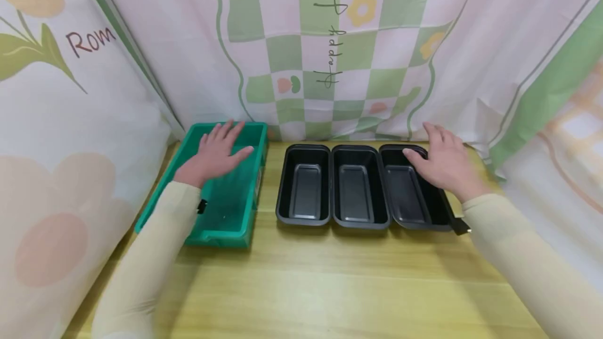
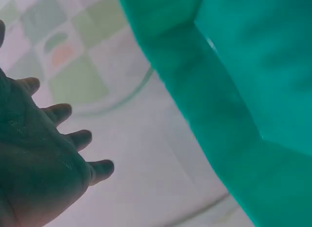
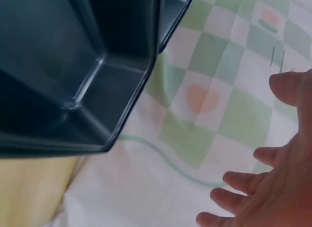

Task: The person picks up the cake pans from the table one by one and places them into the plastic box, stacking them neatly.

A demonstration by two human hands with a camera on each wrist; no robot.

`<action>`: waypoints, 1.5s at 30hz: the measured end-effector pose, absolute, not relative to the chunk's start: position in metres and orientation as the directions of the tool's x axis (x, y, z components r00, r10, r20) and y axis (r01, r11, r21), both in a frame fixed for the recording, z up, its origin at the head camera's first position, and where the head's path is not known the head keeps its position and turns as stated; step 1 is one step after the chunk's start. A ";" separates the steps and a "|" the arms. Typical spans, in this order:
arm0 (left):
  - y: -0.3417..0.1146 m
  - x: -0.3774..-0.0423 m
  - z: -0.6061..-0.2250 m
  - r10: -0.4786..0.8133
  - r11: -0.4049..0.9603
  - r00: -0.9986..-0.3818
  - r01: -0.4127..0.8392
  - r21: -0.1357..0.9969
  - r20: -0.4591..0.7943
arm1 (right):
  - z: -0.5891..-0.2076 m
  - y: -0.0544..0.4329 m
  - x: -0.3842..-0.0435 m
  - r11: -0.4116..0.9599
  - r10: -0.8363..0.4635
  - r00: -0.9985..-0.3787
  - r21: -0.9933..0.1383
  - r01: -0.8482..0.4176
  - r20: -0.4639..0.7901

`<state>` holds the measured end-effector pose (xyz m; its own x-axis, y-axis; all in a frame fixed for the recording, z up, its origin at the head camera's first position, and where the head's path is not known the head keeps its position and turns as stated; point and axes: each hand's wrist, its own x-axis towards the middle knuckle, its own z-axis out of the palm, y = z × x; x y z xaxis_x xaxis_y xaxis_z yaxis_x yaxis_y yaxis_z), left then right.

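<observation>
In the head view my left hand (image 1: 214, 155) is spread above a green plastic tray (image 1: 258, 171), fingers toward its far side and holding nothing. My right hand (image 1: 445, 164) hovers with straight fingers over the rightmost of three black loaf pans (image 1: 407, 198). The middle pan (image 1: 355, 190) and the left pan (image 1: 306, 192) stand beside it in a row. The left wrist view shows the green tray (image 2: 195, 114) apart from the left hand's fingers (image 2: 78, 138). In the right wrist view a black pan (image 3: 122, 90) is apart from the right hand's fingers (image 3: 243, 182).
The tray and pans rest on a light wooden table (image 1: 301, 281). A checkered, flower-printed curtain (image 1: 320, 67) hangs right behind them. More printed cloth (image 1: 70, 171) closes off the left side, and another cloth (image 1: 565, 135) the right.
</observation>
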<state>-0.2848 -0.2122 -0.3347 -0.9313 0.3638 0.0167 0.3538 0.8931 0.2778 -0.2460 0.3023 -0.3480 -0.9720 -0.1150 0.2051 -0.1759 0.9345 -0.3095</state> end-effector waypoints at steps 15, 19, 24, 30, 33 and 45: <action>-0.317 -0.238 -0.303 0.270 0.765 -0.963 0.228 0.603 0.022 | -0.376 0.357 -0.253 0.831 -0.099 -0.993 -0.543 -0.120 0.068; -0.333 -0.231 -0.313 0.265 0.759 -0.964 0.203 0.618 -0.009 | -0.385 0.363 -0.250 0.809 -0.103 -0.994 -0.577 -0.109 0.042; -0.353 -0.222 -0.325 0.243 0.761 -0.968 0.150 0.631 -0.063 | -0.394 0.365 -0.244 0.775 -0.117 -0.993 -0.626 -0.084 -0.013; -0.371 -0.205 -0.343 0.220 0.772 -0.964 0.077 0.632 -0.152 | -0.407 0.371 -0.238 0.744 -0.140 -0.989 -0.664 -0.075 -0.045; -0.377 -0.196 -0.354 0.213 0.754 -0.957 0.032 0.656 -0.198 | -0.414 0.375 -0.236 0.727 -0.147 -0.988 -0.682 -0.075 -0.048; -0.392 -0.178 -0.398 0.228 0.574 -0.964 0.017 0.819 -0.140 | -0.429 0.383 -0.229 0.638 -0.134 -0.989 -0.769 -0.044 -0.055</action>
<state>-0.1779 -0.3915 -0.3976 -0.9635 0.2283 -0.1397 0.0171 0.5736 0.8190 -0.2293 0.3834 -0.4293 -0.9895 -0.1340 -0.0548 -0.0438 0.6383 -0.7686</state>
